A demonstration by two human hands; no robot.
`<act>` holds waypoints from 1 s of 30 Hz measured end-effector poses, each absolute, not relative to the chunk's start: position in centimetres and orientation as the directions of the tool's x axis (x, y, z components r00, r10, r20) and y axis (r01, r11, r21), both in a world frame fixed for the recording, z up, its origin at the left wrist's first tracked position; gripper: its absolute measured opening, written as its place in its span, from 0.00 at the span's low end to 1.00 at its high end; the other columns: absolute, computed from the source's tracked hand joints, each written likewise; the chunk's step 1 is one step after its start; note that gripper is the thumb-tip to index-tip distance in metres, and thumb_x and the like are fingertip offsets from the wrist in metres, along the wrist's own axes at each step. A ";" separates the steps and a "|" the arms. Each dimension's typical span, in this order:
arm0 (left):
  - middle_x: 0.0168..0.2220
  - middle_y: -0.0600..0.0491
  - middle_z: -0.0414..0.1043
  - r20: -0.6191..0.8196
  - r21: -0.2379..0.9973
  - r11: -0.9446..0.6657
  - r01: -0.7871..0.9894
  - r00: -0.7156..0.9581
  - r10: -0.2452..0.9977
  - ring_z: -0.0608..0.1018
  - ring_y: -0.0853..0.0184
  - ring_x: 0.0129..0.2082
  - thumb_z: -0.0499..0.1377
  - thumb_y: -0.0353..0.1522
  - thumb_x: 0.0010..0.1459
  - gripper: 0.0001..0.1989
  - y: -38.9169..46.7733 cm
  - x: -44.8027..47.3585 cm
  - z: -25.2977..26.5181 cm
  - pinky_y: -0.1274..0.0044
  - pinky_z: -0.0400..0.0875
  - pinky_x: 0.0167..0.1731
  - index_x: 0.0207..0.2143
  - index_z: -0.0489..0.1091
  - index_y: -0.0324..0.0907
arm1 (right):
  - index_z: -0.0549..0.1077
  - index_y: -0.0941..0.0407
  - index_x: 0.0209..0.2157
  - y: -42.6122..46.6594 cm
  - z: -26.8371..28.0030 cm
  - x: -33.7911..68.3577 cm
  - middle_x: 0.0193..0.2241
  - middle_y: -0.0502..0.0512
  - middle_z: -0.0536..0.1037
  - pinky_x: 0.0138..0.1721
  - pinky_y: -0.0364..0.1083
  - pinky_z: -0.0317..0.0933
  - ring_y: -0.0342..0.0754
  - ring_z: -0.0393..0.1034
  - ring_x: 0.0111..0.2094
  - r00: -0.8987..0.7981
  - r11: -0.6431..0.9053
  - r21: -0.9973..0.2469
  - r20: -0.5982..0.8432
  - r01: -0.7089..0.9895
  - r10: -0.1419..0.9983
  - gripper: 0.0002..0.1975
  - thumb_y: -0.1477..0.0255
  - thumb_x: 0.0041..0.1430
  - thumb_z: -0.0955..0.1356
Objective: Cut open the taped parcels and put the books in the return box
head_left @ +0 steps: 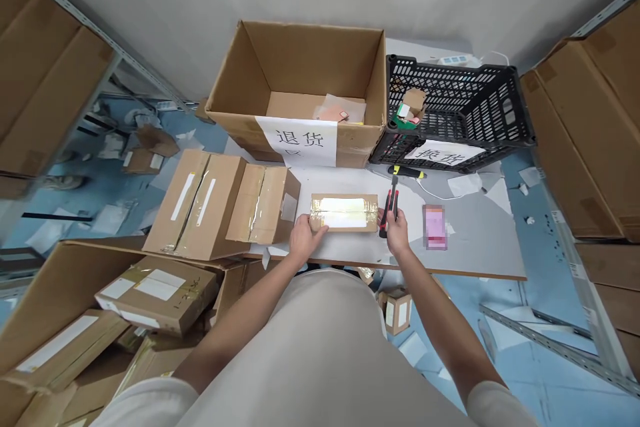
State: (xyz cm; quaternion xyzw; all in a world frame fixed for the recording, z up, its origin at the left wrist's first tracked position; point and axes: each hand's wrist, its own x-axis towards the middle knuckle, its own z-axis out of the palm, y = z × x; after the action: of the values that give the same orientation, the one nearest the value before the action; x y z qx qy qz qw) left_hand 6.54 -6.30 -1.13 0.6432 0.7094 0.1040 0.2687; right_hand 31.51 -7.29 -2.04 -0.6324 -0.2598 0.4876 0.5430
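Note:
A small taped cardboard box (344, 223) with a white label lies in front of me on the white table. My left hand (303, 237) grips its left end, thumb at the near edge. Just off the opposite end, my right hand (398, 232) is closed around a red-and-black utility knife (385, 221), which points away from me. Fingertips of that hand show between the knife and the box; whether they touch the box I cannot tell.
Behind stand a large open carton (230, 121) and a black plastic crate (525, 121). Two taped boxes, a larger one (220, 197) and a smaller one (280, 203), sit left. A yellow-and-black tool (407, 172) and a blurred pink item (435, 227) lie right. A box-filled carton (55, 267) stands lower left.

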 end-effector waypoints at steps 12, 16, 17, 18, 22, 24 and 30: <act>0.65 0.38 0.41 -0.185 0.295 -0.440 0.848 0.503 0.844 0.44 0.47 0.64 0.62 0.52 0.37 0.57 -1.4 8.4 0.6 0.56 0.36 0.60 0.64 0.42 0.36 | 0.63 0.53 0.42 -11.7 -1.5 37.9 0.28 0.47 0.71 0.13 0.40 0.57 0.38 0.61 0.16 -0.019 -0.529 -0.848 -0.529 -0.024 0.849 0.22 0.53 0.53 0.65; 0.64 0.38 0.45 -0.191 0.277 -0.410 0.869 0.468 0.863 0.47 0.46 0.63 0.63 0.55 0.33 0.60 -1.3 8.6 0.2 0.56 0.40 0.59 0.64 0.44 0.38 | 0.62 0.52 0.42 -12.0 -1.6 37.8 0.28 0.47 0.71 0.14 0.40 0.57 0.38 0.62 0.16 -0.066 -0.537 -0.843 -0.534 -0.034 0.843 0.21 0.52 0.53 0.65; 0.64 0.38 0.46 -0.182 0.282 -0.409 0.868 0.467 0.865 0.48 0.46 0.63 0.64 0.55 0.32 0.60 -1.2 8.6 0.1 0.57 0.41 0.59 0.63 0.45 0.39 | 0.62 0.52 0.42 -12.0 -1.7 38.0 0.27 0.47 0.71 0.14 0.40 0.57 0.38 0.62 0.16 -0.080 -0.546 -0.837 -0.542 -0.033 0.837 0.22 0.52 0.53 0.65; 0.63 0.38 0.48 -0.172 0.290 -0.413 0.863 0.472 0.865 0.50 0.46 0.62 0.65 0.54 0.31 0.60 -1.2 8.6 0.1 0.57 0.42 0.59 0.63 0.46 0.39 | 0.62 0.52 0.42 -11.9 -1.7 38.2 0.27 0.47 0.71 0.14 0.40 0.56 0.39 0.62 0.16 -0.097 -0.556 -0.830 -0.552 -0.028 0.828 0.22 0.52 0.53 0.65; 0.60 0.39 0.54 -0.124 0.330 -0.460 0.824 0.521 0.844 0.54 0.47 0.60 0.67 0.51 0.29 0.59 -0.7 8.5 0.1 0.57 0.43 0.58 0.62 0.49 0.41 | 0.63 0.53 0.44 -10.7 -1.7 39.5 0.24 0.47 0.71 0.12 0.40 0.53 0.39 0.61 0.14 -0.151 -0.591 -0.806 -0.589 0.035 0.794 0.23 0.52 0.53 0.65; 0.59 0.39 0.56 -0.098 0.336 -0.472 0.815 0.529 0.843 0.56 0.47 0.59 0.67 0.50 0.29 0.57 -0.6 8.5 0.2 0.57 0.42 0.58 0.61 0.50 0.40 | 0.63 0.54 0.44 -9.8 -1.4 40.0 0.23 0.46 0.70 0.12 0.40 0.53 0.39 0.59 0.13 -0.186 -0.592 -0.802 -0.595 0.077 0.782 0.24 0.51 0.53 0.65; 0.56 0.38 0.59 -0.067 0.323 -0.457 0.829 0.501 0.863 0.59 0.47 0.56 0.66 0.49 0.31 0.54 -0.9 8.8 0.2 0.56 0.40 0.58 0.60 0.54 0.39 | 0.65 0.55 0.43 -9.1 -0.7 41.0 0.19 0.45 0.68 0.12 0.40 0.49 0.39 0.57 0.12 -0.252 -0.597 -0.781 -0.625 0.185 0.739 0.23 0.52 0.54 0.65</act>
State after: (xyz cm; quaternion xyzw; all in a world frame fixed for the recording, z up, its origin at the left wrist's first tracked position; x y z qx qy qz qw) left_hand 8.77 -0.89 0.22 0.8518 0.4964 0.0533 0.1585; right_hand 41.03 -9.07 -0.68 -0.5768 -0.4005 0.6824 0.2030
